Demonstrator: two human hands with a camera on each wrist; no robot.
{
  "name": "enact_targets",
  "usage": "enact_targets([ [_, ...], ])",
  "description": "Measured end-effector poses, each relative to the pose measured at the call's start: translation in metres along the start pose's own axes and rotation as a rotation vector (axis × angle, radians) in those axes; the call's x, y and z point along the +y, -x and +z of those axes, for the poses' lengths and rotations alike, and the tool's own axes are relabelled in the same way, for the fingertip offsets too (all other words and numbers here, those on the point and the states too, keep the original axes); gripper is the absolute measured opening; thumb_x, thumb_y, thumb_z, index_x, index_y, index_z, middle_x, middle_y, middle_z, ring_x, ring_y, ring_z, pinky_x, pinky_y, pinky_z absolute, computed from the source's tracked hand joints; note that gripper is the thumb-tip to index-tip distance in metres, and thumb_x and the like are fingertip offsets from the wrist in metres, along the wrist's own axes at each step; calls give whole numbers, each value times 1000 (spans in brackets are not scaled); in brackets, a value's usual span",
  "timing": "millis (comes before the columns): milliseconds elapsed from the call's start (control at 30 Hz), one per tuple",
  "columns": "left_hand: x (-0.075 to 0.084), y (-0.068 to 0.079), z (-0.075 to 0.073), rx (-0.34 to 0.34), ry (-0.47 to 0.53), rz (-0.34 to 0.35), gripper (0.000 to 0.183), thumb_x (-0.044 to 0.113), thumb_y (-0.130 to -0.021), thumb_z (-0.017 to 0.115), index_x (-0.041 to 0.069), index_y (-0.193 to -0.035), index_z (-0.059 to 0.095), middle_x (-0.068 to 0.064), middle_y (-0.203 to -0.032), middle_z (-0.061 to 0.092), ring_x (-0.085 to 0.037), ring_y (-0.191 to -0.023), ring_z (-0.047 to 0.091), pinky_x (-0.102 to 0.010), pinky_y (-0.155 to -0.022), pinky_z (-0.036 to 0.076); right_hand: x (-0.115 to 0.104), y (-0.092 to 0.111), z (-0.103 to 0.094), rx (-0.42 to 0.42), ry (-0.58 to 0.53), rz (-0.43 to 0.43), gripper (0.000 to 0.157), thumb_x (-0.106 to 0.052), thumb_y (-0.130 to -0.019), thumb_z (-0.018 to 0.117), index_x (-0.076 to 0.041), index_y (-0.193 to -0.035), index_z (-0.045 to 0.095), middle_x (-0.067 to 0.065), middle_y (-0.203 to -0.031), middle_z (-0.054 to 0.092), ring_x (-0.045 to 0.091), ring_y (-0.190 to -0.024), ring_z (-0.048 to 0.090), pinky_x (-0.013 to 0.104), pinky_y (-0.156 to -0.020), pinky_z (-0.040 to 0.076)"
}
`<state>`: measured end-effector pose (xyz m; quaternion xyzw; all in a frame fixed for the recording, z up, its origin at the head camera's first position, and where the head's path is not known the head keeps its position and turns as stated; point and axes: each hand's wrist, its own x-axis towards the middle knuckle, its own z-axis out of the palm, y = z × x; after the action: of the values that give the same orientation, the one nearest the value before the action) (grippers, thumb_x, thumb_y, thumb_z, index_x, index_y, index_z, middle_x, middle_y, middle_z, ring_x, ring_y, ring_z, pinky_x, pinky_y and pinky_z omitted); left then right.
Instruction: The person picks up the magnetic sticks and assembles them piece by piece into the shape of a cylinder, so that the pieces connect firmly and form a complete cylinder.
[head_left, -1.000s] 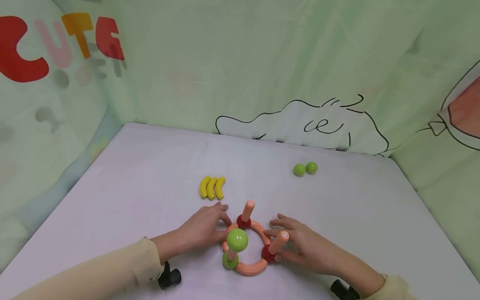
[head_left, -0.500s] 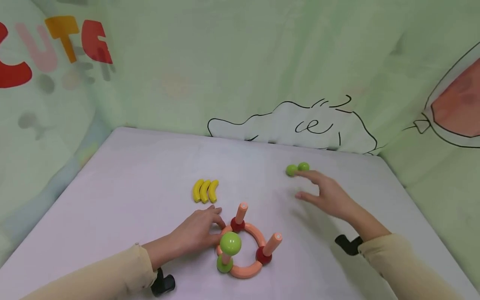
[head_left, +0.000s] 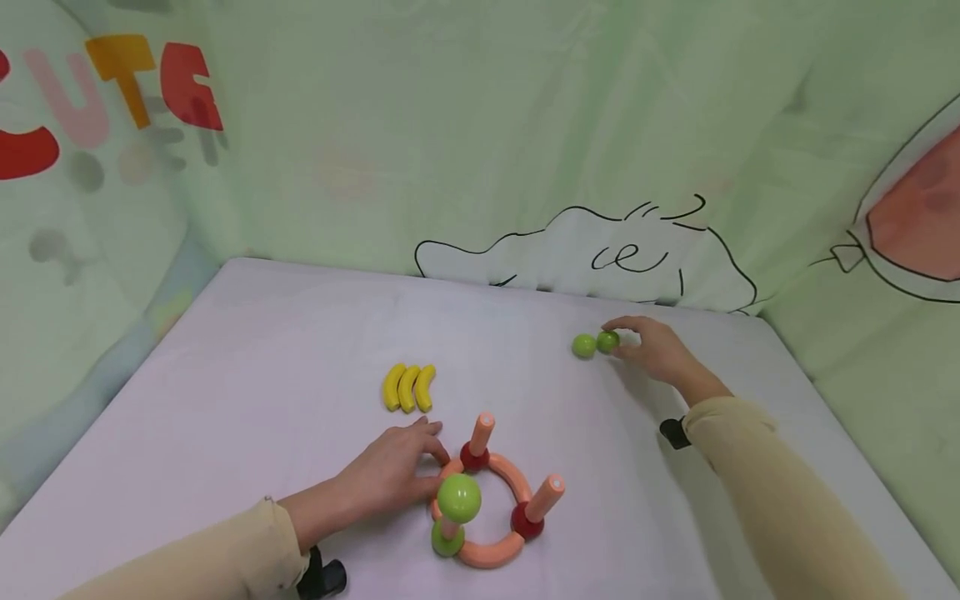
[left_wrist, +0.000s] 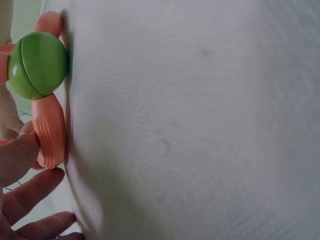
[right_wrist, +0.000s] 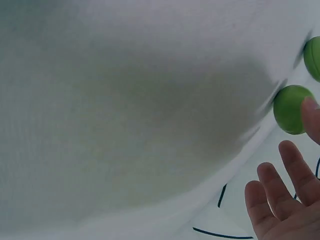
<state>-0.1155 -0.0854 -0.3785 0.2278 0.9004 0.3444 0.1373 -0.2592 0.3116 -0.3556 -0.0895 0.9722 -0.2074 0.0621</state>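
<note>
My left hand [head_left: 386,471] pinches the left side of a ring of curved orange pieces [head_left: 491,554] joined by balls. In the left wrist view, thumb and finger meet a curved orange piece [left_wrist: 50,132] beside a green ball [left_wrist: 42,65]. Two red balls [head_left: 527,520] on the ring carry upright orange sticks [head_left: 545,498]; a third stick, at the front left, is topped by a green ball [head_left: 459,498]. At the back right, my right hand [head_left: 654,346] pinches a loose green ball [head_left: 608,342] between thumb and finger. Another green ball [head_left: 584,346] lies just left of it.
Three yellow toy bananas [head_left: 408,388] lie side by side behind the left hand. The pale table [head_left: 300,333] ends at a green cloth backdrop [head_left: 322,167] with drawings. Black wrist devices [head_left: 321,575] sit under both wrists.
My right hand has left the ring's right side, reached to the back right and taken hold of the right-hand loose green ball. The left hand stays on the ring. The head view has shifted slightly.
</note>
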Motion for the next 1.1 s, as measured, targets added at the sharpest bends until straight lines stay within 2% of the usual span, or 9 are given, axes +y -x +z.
enact_targets([
  [233, 1, 0, 0, -5, -6, -4, 20, 20, -88, 79, 6, -100, 78, -26, -144, 57, -47, -143, 46, -63, -117, 36, 7, 0, -2, 11, 18, -12, 43, -10, -96, 66, -4, -138, 59, 31, -138, 58, 54, -136, 42, 70, -111, 34],
  [433, 1, -1, -1, -12, -9, -9, 20, 20, -87, 79, 6, -101, 78, -24, -145, 58, -46, -143, 45, -63, -117, 36, 5, 1, 1, -18, 14, -41, 45, -7, -96, 65, -6, -141, 58, 29, -147, 53, 54, -139, 40, 70, -114, 31],
  [633, 1, -1, 0, -10, -6, 7, 20, 20, -88, 79, 5, -101, 78, -26, -144, 58, -48, -142, 46, -64, -117, 36, 8, 4, 3, -22, 34, 2, 42, -3, -96, 63, -4, -137, 61, 30, -144, 54, 53, -138, 42, 69, -113, 34],
  [900, 2, 0, -1, -8, -11, 7, 20, 21, -88, 78, 6, -101, 78, -25, -144, 58, -47, -143, 45, -63, -116, 37, 18, 14, 0, -32, 36, 43, 49, -18, -95, 71, 1, -138, 57, 32, -124, 64, 49, -119, 57, 63, -98, 48],
  [1100, 2, 1, 0, -5, -5, 6, 19, 20, -88, 78, 5, -100, 78, -26, -143, 58, -47, -142, 46, -63, -116, 37, 22, 19, 3, -28, 9, 63, 52, -24, -95, 72, 3, -137, 57, 31, -124, 64, 48, -119, 57, 62, -97, 49],
])
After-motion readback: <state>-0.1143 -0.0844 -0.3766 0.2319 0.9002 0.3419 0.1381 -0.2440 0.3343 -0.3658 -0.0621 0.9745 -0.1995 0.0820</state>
